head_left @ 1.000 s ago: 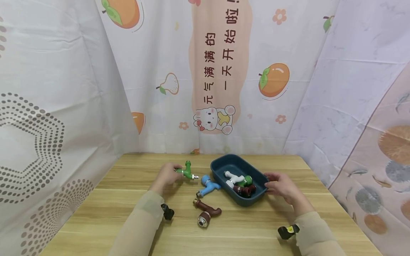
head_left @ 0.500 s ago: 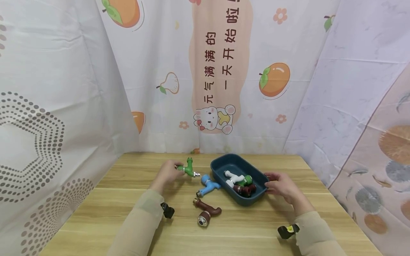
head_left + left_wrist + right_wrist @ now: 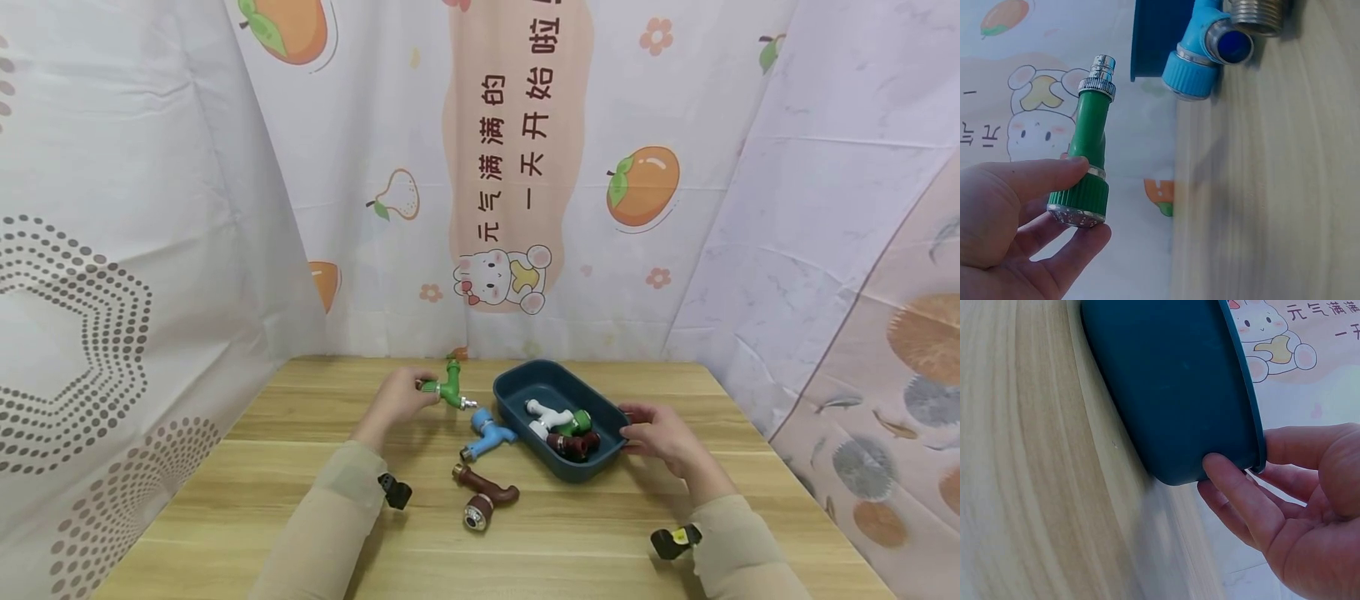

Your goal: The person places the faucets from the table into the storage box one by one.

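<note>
My left hand (image 3: 399,395) pinches a green faucet (image 3: 451,387) by its ribbed knob, as the left wrist view shows, with the silver nozzle (image 3: 1099,72) pointing away from the palm. The faucet is held up over the table, left of the dark blue tub (image 3: 528,372). My right hand (image 3: 660,435) grips the tub's right rim, thumb on the edge and fingers against the outer wall. Inside the tub lie a white faucet (image 3: 551,417), a green faucet (image 3: 579,422) and dark red faucet parts (image 3: 573,447), partly overlapping.
A light blue faucet (image 3: 487,436) lies on the wooden table (image 3: 420,558) just left of the tub. Nearer the front is a brown faucet (image 3: 487,495). A printed curtain (image 3: 375,275) hangs behind the table's back edge.
My left hand has lifted the green faucet and carried it slightly to the right, toward the tub. The right hand and the tub have stayed put.
</note>
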The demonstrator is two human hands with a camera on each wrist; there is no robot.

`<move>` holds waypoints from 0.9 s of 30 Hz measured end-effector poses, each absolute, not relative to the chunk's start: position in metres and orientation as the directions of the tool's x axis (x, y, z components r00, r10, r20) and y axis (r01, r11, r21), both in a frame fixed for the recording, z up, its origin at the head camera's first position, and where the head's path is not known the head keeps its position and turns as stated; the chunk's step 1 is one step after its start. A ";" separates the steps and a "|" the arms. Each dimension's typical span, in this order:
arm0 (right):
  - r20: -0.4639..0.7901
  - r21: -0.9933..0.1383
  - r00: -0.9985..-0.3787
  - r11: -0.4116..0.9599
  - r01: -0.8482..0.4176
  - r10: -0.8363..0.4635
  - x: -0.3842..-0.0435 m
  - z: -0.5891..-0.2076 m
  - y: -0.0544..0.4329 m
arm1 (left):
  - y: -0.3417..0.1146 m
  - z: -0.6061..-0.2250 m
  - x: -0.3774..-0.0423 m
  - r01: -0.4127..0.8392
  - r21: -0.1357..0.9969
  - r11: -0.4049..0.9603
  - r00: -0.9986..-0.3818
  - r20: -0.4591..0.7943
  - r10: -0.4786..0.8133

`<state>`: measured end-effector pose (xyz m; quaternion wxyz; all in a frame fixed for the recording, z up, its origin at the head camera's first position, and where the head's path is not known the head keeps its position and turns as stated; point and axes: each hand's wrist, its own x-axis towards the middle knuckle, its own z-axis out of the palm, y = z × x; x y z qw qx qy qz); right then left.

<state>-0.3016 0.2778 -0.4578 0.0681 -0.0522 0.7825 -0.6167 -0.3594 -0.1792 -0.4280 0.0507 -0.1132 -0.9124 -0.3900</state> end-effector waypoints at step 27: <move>-0.036 -0.972 -0.983 0.236 -0.008 -0.182 -0.298 -0.454 0.277 | -0.157 -0.396 -0.342 0.364 0.628 0.687 -0.929 0.298 0.220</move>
